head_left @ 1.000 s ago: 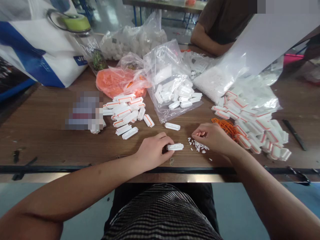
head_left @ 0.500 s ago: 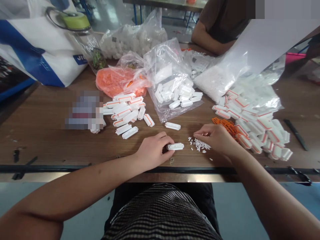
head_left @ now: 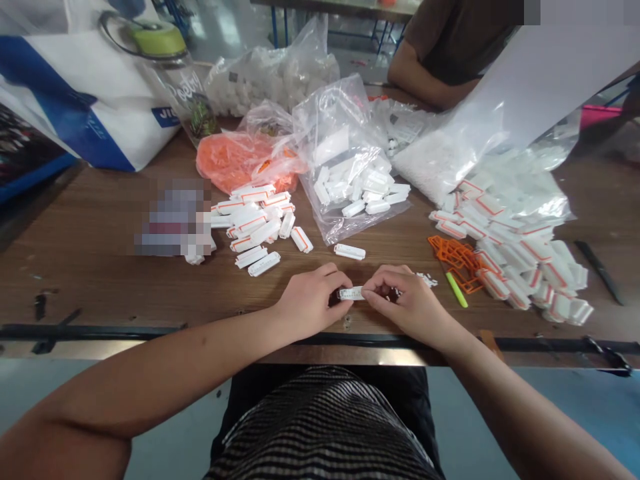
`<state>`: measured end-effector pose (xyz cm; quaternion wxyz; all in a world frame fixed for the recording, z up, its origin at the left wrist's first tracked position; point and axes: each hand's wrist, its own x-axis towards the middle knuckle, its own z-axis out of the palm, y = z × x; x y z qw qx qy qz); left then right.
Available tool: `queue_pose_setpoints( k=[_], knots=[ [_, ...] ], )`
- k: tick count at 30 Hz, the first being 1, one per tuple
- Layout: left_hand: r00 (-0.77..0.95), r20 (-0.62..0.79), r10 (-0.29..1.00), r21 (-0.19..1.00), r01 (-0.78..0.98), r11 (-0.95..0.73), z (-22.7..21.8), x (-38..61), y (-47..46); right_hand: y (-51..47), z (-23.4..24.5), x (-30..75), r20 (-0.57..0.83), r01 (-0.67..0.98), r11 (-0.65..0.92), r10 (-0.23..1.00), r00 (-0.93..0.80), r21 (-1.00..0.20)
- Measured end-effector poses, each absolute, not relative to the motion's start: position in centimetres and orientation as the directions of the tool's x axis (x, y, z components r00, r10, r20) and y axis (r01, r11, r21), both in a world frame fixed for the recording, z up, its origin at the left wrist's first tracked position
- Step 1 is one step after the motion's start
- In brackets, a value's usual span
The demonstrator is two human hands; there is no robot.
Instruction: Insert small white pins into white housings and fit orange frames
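Note:
Just above the table's front edge, my left hand (head_left: pixel 313 297) grips the left end of a slim white plastic piece (head_left: pixel 352 293) with a row of small slots along its face. My right hand (head_left: pixel 410 300) is at that piece's right end, thumb and fingertips pinched together. Whatever lies between those fingertips is too small or hidden to make out. Partly covered by my right hand are tiny white pegs (head_left: pixel 427 279), loose on the table. A similar white plastic piece (head_left: pixel 349 251) lies alone beyond my hands.
Left of centre is a heap of white pieces with orange strips (head_left: pixel 250 220); another heap (head_left: pixel 530 253) lies right. Orange frames (head_left: pixel 455 260), a yellow-green tool (head_left: pixel 457 289) and a black stick (head_left: pixel 599 272) lie nearby. Behind are plastic bags (head_left: pixel 345 147), a bottle (head_left: pixel 185 93) and a person's arm (head_left: pixel 430 80).
My right hand has moved left from the tiny pegs to the white piece in my left hand. The yellow-green tool it covered now shows. My left hand keeps its hold.

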<state>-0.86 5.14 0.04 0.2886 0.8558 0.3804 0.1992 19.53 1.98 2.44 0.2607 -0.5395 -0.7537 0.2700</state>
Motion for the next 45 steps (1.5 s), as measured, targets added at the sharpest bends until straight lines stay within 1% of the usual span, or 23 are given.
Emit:
queue_pose_setpoints(
  k=[4, 8, 10, 14, 15, 16, 17, 18, 21, 23, 25, 27, 28, 32, 35, 38, 41, 43, 45],
  knots=[
    [0.632, 0.117, 0.766, 0.643, 0.54, -0.543, 0.1, -0.9, 5.1, 2.0, 1.7, 19.4, 0.142, 0.705, 0.312, 0.946, -0.29, -0.637],
    [0.632, 0.121, 0.766, 0.646, 0.536, -0.544, 0.1, -0.9, 5.2, 2.0, 1.9, 19.6, 0.225, 0.737, 0.407, 0.913, -0.339, -0.539],
    [0.631, 0.122, 0.766, 0.647, 0.535, -0.543, 0.0, -1.0, 5.2, 1.8, 2.0, 19.4, 0.278, 0.759, 0.472, 0.881, -0.384, -0.448],
    [0.626, 0.132, 0.769, 0.653, 0.528, -0.542, -0.1, -0.9, 5.2, 0.8, 2.1, 18.7, 0.389, 0.797, 0.58, 0.782, -0.487, -0.169],
    [0.624, 0.134, 0.77, 0.653, 0.529, -0.542, -0.1, -0.9, 5.2, 0.6, 2.1, 18.7, 0.394, 0.801, 0.586, 0.77, -0.502, -0.123],
    [0.624, 0.134, 0.77, 0.652, 0.529, -0.543, -0.2, -0.9, 5.2, 0.4, 2.1, 18.9, 0.388, 0.807, 0.581, 0.771, -0.505, -0.107],
    [0.624, 0.132, 0.77, 0.651, 0.531, -0.543, -0.1, -0.9, 5.2, 0.4, 2.1, 19.3, 0.374, 0.817, 0.564, 0.789, -0.487, -0.125],
    [0.626, 0.127, 0.77, 0.649, 0.535, -0.542, -0.1, -0.9, 5.2, 0.5, 2.2, 19.8, 0.362, 0.831, 0.528, 0.819, -0.445, -0.174],
    [0.629, 0.109, 0.77, 0.64, 0.548, -0.538, 0.1, -0.9, 5.2, 1.5, 2.5, 22.2, 0.299, 0.868, 0.323, 0.929, -0.216, -0.377],
    [0.629, 0.103, 0.771, 0.635, 0.554, -0.538, 0.2, -0.9, 5.2, 2.4, 2.6, 23.7, 0.194, 0.88, 0.182, 0.975, -0.106, -0.438],
    [0.63, 0.104, 0.769, 0.633, 0.555, -0.54, 0.3, -0.9, 5.2, 3.1, 2.6, 24.5, 0.086, 0.879, 0.111, 0.993, -0.08, -0.463],
    [0.631, 0.101, 0.769, 0.631, 0.557, -0.54, 0.4, -0.9, 5.2, 3.5, 2.4, 24.5, 0.017, 0.882, 0.096, 0.995, -0.099, -0.462],
    [0.631, 0.102, 0.769, 0.629, 0.558, -0.541, 0.4, -0.9, 5.2, 3.5, 2.3, 24.3, 0.005, 0.888, 0.1, 0.994, -0.11, -0.448],
    [0.633, 0.105, 0.767, 0.629, 0.556, -0.544, 0.3, -0.9, 5.2, 3.5, 1.7, 23.3, 0.034, 0.929, 0.146, 0.989, -0.143, -0.34],
    [0.633, 0.112, 0.766, 0.63, 0.551, -0.548, 0.2, -0.9, 5.3, 3.6, 1.7, 23.1, 0.028, 0.943, 0.127, 0.992, -0.125, -0.307],
    [0.635, 0.117, 0.764, 0.629, 0.548, -0.552, 0.3, -0.9, 5.3, 4.0, 2.0, 23.3, -0.016, 0.939, 0.062, 0.997, -0.071, -0.337],
    [0.637, 0.116, 0.762, 0.629, 0.546, -0.553, 0.4, -0.9, 5.3, 4.4, 2.2, 23.8, -0.014, 0.921, 0.019, 1.0, -0.027, -0.39],
    [0.638, 0.117, 0.761, 0.633, 0.543, -0.552, 0.4, -0.9, 5.3, 4.5, 2.3, 24.2, -0.001, 0.898, 0.039, 0.999, -0.044, -0.437],
    [0.637, 0.115, 0.763, 0.635, 0.544, -0.549, 0.4, -0.9, 5.3, 4.5, 2.2, 24.4, 0.0, 0.87, 0.095, 0.994, -0.109, -0.484]
  ],
)
